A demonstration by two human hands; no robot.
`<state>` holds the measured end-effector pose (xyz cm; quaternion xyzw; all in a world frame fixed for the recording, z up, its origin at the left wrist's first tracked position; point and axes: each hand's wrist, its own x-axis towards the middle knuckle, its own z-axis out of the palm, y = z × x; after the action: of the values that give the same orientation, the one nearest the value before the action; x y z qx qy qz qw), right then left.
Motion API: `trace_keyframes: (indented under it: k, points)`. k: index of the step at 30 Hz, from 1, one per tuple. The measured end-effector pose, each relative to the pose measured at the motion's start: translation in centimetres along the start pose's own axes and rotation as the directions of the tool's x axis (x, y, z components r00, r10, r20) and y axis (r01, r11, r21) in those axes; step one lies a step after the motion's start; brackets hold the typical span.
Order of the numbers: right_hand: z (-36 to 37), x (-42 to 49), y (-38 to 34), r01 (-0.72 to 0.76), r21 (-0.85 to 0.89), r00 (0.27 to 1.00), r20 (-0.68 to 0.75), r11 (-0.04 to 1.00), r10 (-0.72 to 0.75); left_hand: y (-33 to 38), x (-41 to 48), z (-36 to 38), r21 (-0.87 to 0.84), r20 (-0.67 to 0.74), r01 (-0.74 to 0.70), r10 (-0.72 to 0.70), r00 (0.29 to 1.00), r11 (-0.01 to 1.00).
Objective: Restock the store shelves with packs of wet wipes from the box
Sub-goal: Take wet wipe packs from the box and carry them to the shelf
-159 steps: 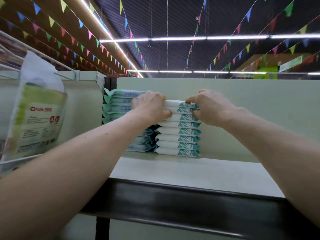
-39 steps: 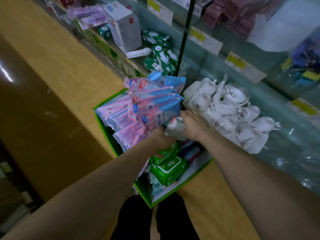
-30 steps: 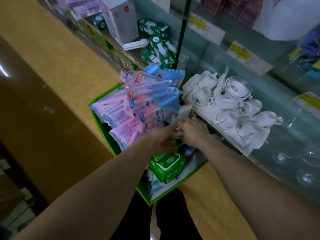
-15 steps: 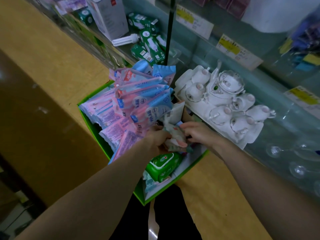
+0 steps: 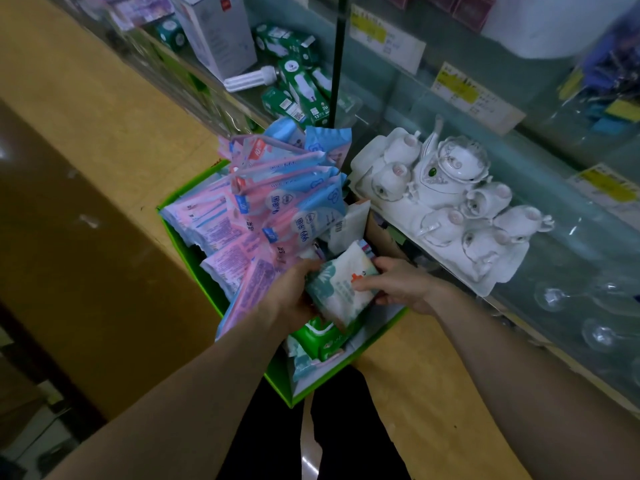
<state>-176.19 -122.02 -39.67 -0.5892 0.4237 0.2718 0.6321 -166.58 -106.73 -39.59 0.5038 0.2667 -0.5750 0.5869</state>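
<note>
Soft white-and-teal wet-wipe pack (image 5: 341, 289) clamped between left hand (image 5: 289, 296) and right hand (image 5: 398, 285) over green cardboard box (image 5: 277, 377) (risk: wrist brushing leaning pink-and-blue packs (image 5: 287, 209), tipping them out).

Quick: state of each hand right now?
Left hand: holding the white-and-teal wipes pack.
Right hand: holding the same pack from the other side.

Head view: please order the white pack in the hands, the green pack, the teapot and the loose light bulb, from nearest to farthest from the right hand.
1. White pack: gripped by the right hand itself.
2. Green pack: in the box, just below the hands.
3. Teapot: farther ahead, to the right.
4. Light bulb: farthest, ahead and to the left.
</note>
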Motion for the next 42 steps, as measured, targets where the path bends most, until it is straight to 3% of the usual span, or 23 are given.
trace_keyframes:
  k: [3, 7, 12, 16, 23, 28, 32, 35, 38, 42]
  points:
    - [0.5, -0.2, 0.9, -0.029, 0.007, 0.999, 0.018, 1.000, 0.029, 0.0, -0.3, -0.3, -0.084, -0.004, -0.045, 0.045, 0.999, 0.995]
    - [0.7, -0.4, 2.0, -0.053, 0.148, 0.996, -0.058, 0.988, 0.062, 0.3, 0.0, -1.0, -0.133, -0.063, -0.060, 0.052, 0.997, 0.989]
    - [1.7, -0.4, 1.0, 0.031, 0.080, 0.994, -0.108, 0.996, -0.022, 0.6, 0.5, -1.0, -0.046, -0.111, -0.092, 0.086, 0.990, 0.995]
    - [2.4, -0.3, -0.2, 0.104, -0.019, 0.989, -0.100, 0.994, -0.105, 0.8, 0.3, -0.6, 0.037, -0.039, -0.161, 0.163, 0.986, 0.986]
    - [1.9, 0.0, -0.9, 0.019, -0.047, 0.998, -0.063, 0.999, -0.022, 0.3, 0.6, -0.8, 0.233, -0.151, -0.167, 0.205, 0.967, 0.958]
    - [2.0, 0.7, -1.7, 0.054, 0.029, 0.961, -0.271, 0.998, -0.045, 0.8, 0.4, -0.2, 0.305, -0.125, -0.164, 0.211, 0.970, 0.938]
    - [1.9, 1.1, -1.9, 0.036, -0.041, 0.976, -0.215, 0.999, -0.044, 1.3, 0.3, 0.3, 0.339, -0.113, -0.160, 0.209, 0.971, 0.927]
    - [1.9, 1.4, -1.8, 0.038, 0.010, 0.982, -0.187, 0.999, -0.035, 1.2, 0.4, 0.3, 0.310, -0.124, -0.172, 0.219, 0.968, 0.935]
    - [2.0, 1.6, -1.7, 0.079, 0.143, 0.954, -0.297, 0.987, -0.034, 1.0, 0.0, 0.4, 0.198, -0.057, -0.170, 0.184, 0.981, 0.965]
    - [1.8, 1.7, -1.6, 0.064, 0.172, 0.952, -0.305, 0.983, -0.009, 1.2, -0.1, 0.5, 0.215, -0.064, -0.172, 0.189, 0.980, 0.961]
